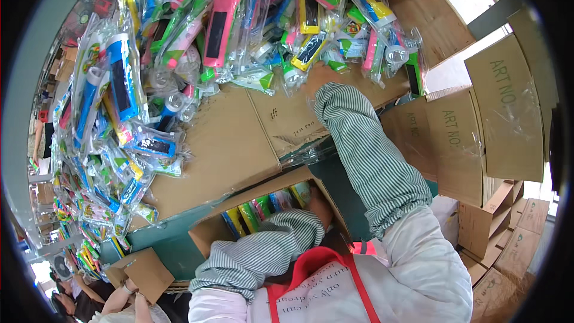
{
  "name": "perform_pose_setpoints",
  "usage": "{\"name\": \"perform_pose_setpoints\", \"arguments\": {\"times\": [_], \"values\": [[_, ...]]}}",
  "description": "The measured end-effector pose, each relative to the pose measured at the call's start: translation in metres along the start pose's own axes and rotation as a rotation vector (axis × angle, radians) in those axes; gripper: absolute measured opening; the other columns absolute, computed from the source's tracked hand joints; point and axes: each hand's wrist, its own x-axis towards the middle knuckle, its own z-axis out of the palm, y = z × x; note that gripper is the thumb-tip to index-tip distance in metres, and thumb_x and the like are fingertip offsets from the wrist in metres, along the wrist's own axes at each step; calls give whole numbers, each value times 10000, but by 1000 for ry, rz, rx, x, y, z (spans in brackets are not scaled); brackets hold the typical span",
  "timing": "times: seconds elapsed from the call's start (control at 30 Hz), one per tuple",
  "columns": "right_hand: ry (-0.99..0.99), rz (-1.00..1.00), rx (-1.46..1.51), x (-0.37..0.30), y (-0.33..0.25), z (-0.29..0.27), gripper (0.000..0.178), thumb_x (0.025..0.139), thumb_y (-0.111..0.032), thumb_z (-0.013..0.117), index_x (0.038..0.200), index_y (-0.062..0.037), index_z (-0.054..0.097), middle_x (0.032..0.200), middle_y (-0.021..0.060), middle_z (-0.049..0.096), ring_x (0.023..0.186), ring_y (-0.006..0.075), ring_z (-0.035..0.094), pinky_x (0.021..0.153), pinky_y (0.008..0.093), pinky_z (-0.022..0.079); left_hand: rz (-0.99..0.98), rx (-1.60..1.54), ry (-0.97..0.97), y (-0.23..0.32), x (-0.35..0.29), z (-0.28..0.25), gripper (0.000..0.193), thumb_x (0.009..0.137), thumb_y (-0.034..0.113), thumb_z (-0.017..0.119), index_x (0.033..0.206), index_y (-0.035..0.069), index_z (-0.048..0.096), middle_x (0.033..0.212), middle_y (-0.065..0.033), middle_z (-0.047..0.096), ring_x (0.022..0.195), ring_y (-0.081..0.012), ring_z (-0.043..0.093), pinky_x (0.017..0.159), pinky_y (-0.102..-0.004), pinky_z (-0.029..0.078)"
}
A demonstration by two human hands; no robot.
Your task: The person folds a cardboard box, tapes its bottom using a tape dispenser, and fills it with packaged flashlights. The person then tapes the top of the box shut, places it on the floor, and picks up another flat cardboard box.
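Left hand [321, 204]: inside one carton [205, 240]; grip, I can't tell.
Right hand [321, 78]: beside bagged plastic tubes [222, 27]; grip unclear.
Boxed packets [247, 218]: about five.

Clear plastic packets [185, 36] hold long, bright pieces in pink, blue, yellow and green, several with a dark oblong panel. They lie in a loose, overlapping heap, turned many ways, along the far and left parts of a brown cardboard sheet [218, 137]. A pink packet [232, 9] lies lengthwise, its wide pale end pointing away; a blue packet [113, 57] farther left lies slightly tilted. Nearer, an open brown carton [206, 237] sits askew, a row of packets [261, 208] side by side within, yellow, green, pink and blue showing.
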Motion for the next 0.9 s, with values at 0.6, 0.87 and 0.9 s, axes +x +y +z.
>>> {"name": "perform_pose_setpoints", "arguments": {"times": [0.6, 0.87, 0.9], "values": [[-391, -439, 1127, -274, 81, -124, 645, 739, -26, 678, 1303, 6, 368, 1154, 87, 529, 1081, 140, 497, 930, 298, 402, 398, 294, 112, 1, 2, -26, 246, 879, 281, 527, 1008, 72, 546, 943, -207, 584, 833, -352, 626, 685, -455, 523], [-236, -1127, 788, -292, 18, -59, 413, 694, -53, 711, 1085, -108, 588, 1145, 94, 556, 1162, 284, 500, 1032, 466, 351, 521, -258, 214, -46, -33, -55, 372, 866, 255, 494, 1198, 98, 554, 1225, -170, 545, 1232, -293, 422, 1041, -462, 290], [-180, -1239, 311, -290, 19, -54, 365, 705, -80, 689, 1052, -150, 598, 1190, 82, 536, 1212, 274, 462, 1051, 515, 307, 518, -180, 204, -59, -38, -57, 381, 865, 254, 489, 1208, 104, 555, 1243, -166, 538, 1263, -277, 396, 1073, -461, 253]]}}
